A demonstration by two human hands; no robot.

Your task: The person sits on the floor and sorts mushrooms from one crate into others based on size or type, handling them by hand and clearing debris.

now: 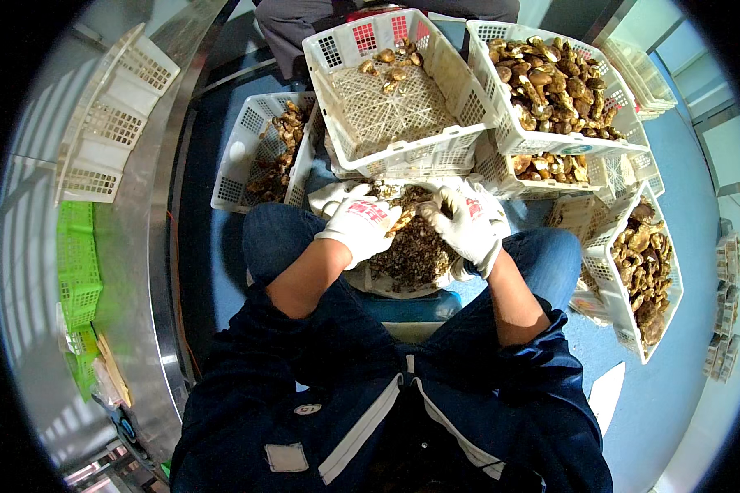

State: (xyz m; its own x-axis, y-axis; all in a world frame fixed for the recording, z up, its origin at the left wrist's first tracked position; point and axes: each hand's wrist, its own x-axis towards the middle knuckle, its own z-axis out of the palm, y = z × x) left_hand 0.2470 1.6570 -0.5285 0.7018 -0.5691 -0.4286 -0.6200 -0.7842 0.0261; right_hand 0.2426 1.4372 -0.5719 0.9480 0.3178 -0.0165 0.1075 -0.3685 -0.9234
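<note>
Head view: my gloved left hand [360, 223] was closed on a mushroom [401, 222] over a heap [411, 261] of dark scraps. My right hand [469, 222] curled just beside it; I couldn't tell whether it gripped anything. I judged this to be trimming or cleaning, the next move calling for a steady left hold and small right-hand strokes. My grip hid much of the mushroom. Beyond stood a crate [386, 107]; past it, another person's trousers [284, 33], cut off above.
</note>
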